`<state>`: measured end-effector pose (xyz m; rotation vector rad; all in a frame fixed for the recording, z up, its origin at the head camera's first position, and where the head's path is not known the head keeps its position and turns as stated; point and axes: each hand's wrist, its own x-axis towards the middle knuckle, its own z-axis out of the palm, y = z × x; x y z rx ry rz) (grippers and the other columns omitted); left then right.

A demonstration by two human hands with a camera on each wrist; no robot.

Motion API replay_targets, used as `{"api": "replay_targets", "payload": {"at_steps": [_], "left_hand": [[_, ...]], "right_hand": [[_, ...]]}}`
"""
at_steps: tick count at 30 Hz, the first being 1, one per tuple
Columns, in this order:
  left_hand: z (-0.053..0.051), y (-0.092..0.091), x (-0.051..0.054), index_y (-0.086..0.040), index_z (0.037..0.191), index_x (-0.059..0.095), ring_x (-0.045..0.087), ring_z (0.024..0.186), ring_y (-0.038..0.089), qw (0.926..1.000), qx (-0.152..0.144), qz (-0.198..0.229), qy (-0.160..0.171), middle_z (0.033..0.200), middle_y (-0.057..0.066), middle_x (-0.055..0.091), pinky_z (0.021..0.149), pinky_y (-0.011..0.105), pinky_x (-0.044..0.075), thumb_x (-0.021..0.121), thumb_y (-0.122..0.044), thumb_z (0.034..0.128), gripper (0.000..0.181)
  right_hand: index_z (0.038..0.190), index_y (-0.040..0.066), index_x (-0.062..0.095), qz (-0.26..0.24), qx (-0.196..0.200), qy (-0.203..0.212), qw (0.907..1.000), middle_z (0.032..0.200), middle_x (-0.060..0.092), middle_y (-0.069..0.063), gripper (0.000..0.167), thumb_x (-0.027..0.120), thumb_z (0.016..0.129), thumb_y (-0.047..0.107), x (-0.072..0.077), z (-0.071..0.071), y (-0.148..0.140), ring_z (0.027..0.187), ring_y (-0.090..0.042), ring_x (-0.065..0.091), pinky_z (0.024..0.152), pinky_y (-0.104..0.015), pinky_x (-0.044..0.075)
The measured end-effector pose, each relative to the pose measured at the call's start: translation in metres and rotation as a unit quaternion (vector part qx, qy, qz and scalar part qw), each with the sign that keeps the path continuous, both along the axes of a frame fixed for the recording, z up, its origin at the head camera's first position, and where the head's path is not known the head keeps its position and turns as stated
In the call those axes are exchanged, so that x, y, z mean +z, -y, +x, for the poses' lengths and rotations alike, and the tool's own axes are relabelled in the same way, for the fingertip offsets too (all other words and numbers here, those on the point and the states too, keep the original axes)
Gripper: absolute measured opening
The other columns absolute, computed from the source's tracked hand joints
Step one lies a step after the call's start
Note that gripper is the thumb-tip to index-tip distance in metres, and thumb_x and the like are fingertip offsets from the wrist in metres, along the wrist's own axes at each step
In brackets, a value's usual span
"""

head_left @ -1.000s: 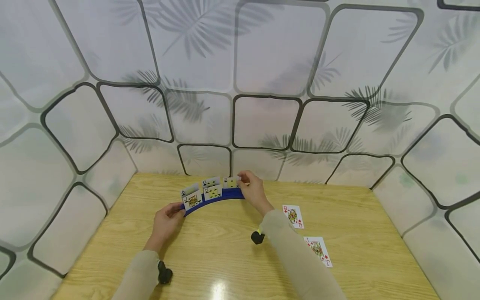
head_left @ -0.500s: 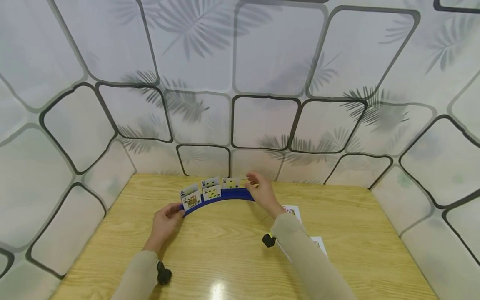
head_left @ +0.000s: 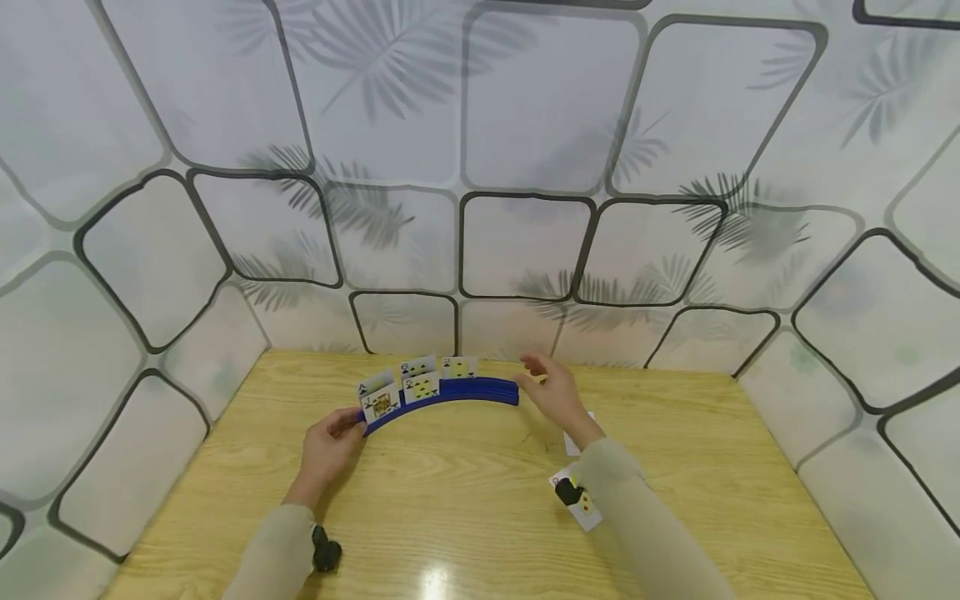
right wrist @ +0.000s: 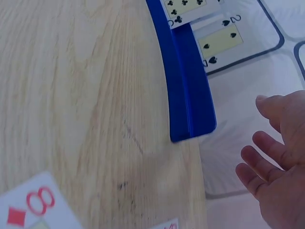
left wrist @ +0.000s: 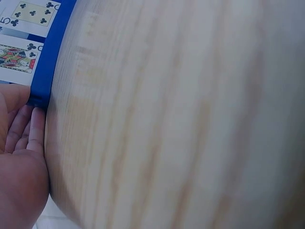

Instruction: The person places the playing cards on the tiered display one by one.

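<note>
A curved blue card holder stands on the table with several playing cards upright in two rows along its left part, among them a clubs face card at the front left. At the holder's left end, the thumb and fingers of my left hand pinch its edge. My right hand is just right of the holder's right end, fingers spread and holding nothing. In the right wrist view, a spades card stands in the back row, beside the bare stretch of the holder.
On the table, a red-suited card lies below my right wrist, partly hidden by a black wrist camera. Another card is partly covered by my right forearm. A patterned fabric wall rises behind the table.
My right hand has moved right, off the holder and past its right end, uncovering that end. The left hand stays on the left end, and the cards in the holder have not visibly shifted.
</note>
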<state>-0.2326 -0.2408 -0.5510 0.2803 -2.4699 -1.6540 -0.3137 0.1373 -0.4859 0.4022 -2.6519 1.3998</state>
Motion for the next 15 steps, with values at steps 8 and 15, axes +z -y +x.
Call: {"api": "replay_targets", "payload": {"at_steps": [8,15], "left_hand": [[0.001,0.001,0.002,0.004,0.133,0.068,0.069,0.116,0.025,1.0,-0.004,-0.007,0.003,0.133,0.026,0.07,0.084,0.005,0.047,0.064,-0.006,0.1028,0.032],[0.001,0.0,0.003,0.004,0.133,0.068,0.069,0.118,0.028,1.0,-0.005,-0.004,0.004,0.133,0.026,0.07,0.083,0.005,0.047,0.064,-0.006,0.1032,0.031]], "right_hand": [[0.141,0.002,0.061,0.018,-0.005,0.006,0.9998,0.14,0.064,-0.025,0.044,0.071,0.103,0.021,-0.007,0.005,-0.028,0.126,-0.042,0.06,0.104,-0.058,0.052],[0.142,0.003,0.061,0.042,-0.014,0.0,0.999,0.139,0.064,-0.025,0.045,0.07,0.103,0.023,-0.011,0.01,-0.046,0.125,-0.04,0.061,0.103,-0.059,0.052]]}}
